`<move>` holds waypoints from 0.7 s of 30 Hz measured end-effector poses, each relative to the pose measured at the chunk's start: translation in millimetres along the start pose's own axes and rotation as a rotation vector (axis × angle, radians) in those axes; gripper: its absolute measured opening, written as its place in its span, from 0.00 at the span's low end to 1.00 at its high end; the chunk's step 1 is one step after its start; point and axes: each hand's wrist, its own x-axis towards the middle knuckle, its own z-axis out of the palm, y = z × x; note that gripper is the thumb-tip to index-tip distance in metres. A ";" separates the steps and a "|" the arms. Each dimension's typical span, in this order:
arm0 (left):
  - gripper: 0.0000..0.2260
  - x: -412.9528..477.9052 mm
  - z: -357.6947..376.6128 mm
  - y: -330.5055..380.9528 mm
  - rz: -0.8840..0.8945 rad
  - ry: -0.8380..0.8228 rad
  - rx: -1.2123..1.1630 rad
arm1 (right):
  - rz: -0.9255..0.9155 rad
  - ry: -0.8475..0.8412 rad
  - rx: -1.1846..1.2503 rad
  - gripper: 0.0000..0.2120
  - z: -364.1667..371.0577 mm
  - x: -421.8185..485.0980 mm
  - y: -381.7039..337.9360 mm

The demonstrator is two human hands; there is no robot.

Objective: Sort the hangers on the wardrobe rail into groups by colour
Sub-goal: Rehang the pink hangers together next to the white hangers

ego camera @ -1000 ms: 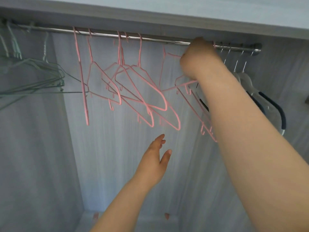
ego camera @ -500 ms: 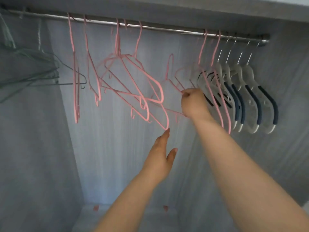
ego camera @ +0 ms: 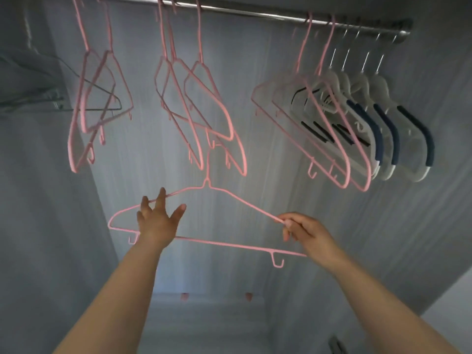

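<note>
While held under the rail (ego camera: 255, 12), pink hanger (ego camera: 229, 245): kept level.
Right hand (ego camera: 306, 231): fingertips clamped on its right shoulder.
Left hand (ego camera: 158, 223): fingers apart, laid against its left shoulder.

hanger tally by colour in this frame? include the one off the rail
Pink hangers on the rail: 7
Held pink hanger, pinched in the right hand: 1
White hangers with dark pads: 4
Grey wire hangers: 1 clear, others far left too blurred to count
Total countable: 13
</note>
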 end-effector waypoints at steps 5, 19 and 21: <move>0.23 -3.5 -7.8 -33.0 -0.058 -0.064 0.256 | 0.023 -0.004 -0.010 0.10 -11.3 8.4 16.0; 0.12 -63.8 -89.0 -75.7 -0.131 -0.398 -0.215 | 0.184 0.174 0.094 0.08 10.7 22.8 60.2; 0.12 -82.4 -97.2 -65.9 -0.098 -0.438 -0.303 | 0.169 0.246 0.061 0.11 26.1 24.9 59.5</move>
